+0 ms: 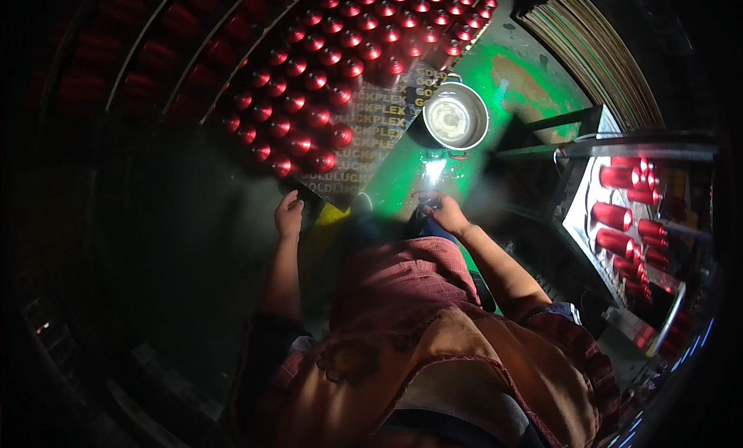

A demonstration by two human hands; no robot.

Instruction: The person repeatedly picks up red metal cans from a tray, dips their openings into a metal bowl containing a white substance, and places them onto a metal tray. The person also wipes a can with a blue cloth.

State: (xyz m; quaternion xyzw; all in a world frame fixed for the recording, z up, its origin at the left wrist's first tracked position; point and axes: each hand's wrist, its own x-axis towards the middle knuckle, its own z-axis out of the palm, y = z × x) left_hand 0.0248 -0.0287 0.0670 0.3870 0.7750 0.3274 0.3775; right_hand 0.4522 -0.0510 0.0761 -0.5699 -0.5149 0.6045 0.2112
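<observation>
My left hand (289, 214) rests with curled fingers on the near corner of a dark board (364, 150) that carries many upright red metal cans (309, 99) in tight rows. My right hand (443, 210) is closed around a small dark object that gives off a bright white glare toward the floor; what the object is I cannot tell. Both forearms reach down and forward from my body, over a reddish checked garment (402, 293).
A round metal bowl (456, 116) stands on the green floor (495, 84) beyond my right hand. More red cans lie on their sides on a machine track (627, 216) at the right. Stacked flat sheets (596, 53) sit upper right. Dark racks of cans (155, 53) fill the upper left.
</observation>
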